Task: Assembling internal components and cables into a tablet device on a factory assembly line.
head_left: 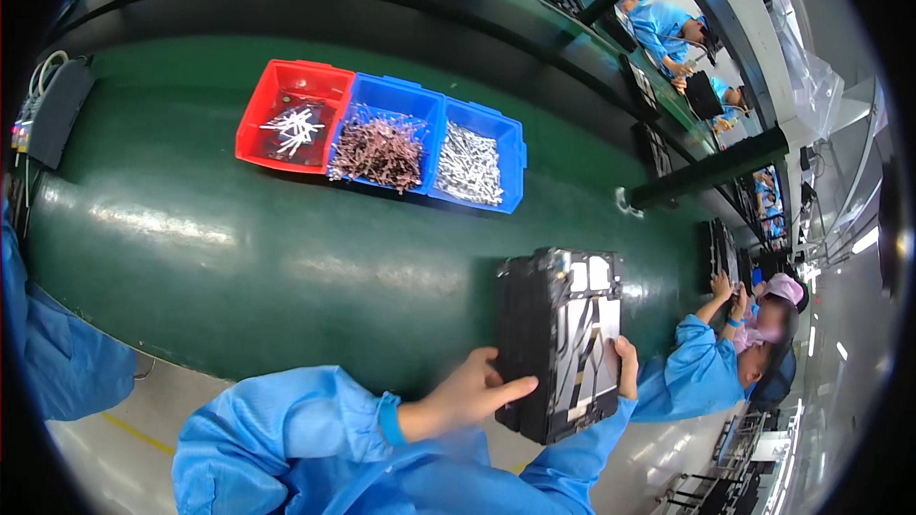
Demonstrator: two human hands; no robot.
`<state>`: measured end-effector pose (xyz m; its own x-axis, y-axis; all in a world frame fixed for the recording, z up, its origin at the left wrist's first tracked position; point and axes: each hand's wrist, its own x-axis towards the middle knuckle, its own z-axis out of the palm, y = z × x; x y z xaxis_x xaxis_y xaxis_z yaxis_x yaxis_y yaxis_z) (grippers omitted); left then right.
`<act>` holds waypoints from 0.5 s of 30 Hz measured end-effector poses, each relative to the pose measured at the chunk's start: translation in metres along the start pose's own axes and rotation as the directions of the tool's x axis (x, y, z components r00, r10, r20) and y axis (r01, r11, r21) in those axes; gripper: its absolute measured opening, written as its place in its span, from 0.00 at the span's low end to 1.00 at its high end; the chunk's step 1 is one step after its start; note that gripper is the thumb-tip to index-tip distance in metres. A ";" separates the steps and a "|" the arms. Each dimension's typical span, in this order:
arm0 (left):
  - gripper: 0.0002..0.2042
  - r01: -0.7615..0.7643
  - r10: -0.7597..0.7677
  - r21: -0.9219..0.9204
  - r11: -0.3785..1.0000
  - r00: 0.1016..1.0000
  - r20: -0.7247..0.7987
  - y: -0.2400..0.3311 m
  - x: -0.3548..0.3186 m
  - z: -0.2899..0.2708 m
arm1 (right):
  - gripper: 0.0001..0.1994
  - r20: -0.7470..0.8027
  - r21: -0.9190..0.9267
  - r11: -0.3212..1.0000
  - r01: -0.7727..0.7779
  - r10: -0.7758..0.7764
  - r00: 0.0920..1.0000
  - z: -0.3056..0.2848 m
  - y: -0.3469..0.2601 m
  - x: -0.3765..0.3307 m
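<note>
Upright at the table's near edge stands a stack of flat black trays or panels (515,343), held between both my hands. Its side facing right carries silver and white flat parts with black strips (575,353). My left hand (463,391) grips the stack's lower left side, thumb stretched along it and fingers partly hidden behind. At the opposite side, my right hand (626,367) curls its fingers over the edge; the rest of that hand is hidden by the stack. Blue sleeves cover both my arms.
Farther back on the green table (229,267) sit a red bin (256,124) of white sticks, a blue bin (391,93) of reddish-brown small pieces, and a blue bin (513,164) of silvery-white pieces. A grey box (59,114) stands far left. Co-workers (701,372) sit at right; a green post (711,172) rises nearby.
</note>
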<state>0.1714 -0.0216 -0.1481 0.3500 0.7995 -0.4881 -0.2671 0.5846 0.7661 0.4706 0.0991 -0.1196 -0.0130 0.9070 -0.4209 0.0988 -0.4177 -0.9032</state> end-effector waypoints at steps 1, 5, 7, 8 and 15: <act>0.56 0.003 -0.003 0.001 1.000 1.000 0.011 -0.007 -0.010 0.007 | 0.26 0.009 -0.062 0.998 -0.005 0.006 1.000 -0.010 0.002 0.002; 0.43 0.171 -0.140 -0.127 0.977 0.965 0.222 -0.037 -0.038 0.013 | 0.32 0.078 -0.188 0.981 -0.037 0.053 0.996 0.006 -0.018 -0.015; 0.39 0.217 -0.155 -0.137 0.967 0.920 0.361 -0.055 -0.045 0.010 | 0.37 0.058 -0.242 0.965 -0.105 0.122 0.991 -0.004 -0.015 -0.009; 0.36 0.193 -0.152 -0.086 0.978 0.925 0.349 -0.063 -0.046 0.011 | 0.37 0.068 -0.267 0.959 -0.098 0.121 0.990 0.004 -0.022 -0.011; 0.27 0.154 -0.039 -0.299 0.942 0.933 0.357 -0.102 -0.009 0.002 | 0.42 0.270 -0.442 0.895 0.059 0.070 0.960 0.012 -0.019 -0.006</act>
<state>0.1977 -0.0890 -0.2210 0.6576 0.6742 -0.3362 -0.4661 0.7147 0.5215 0.4568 0.1014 -0.1010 -0.2740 0.8276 -0.4899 0.5271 -0.2968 -0.7963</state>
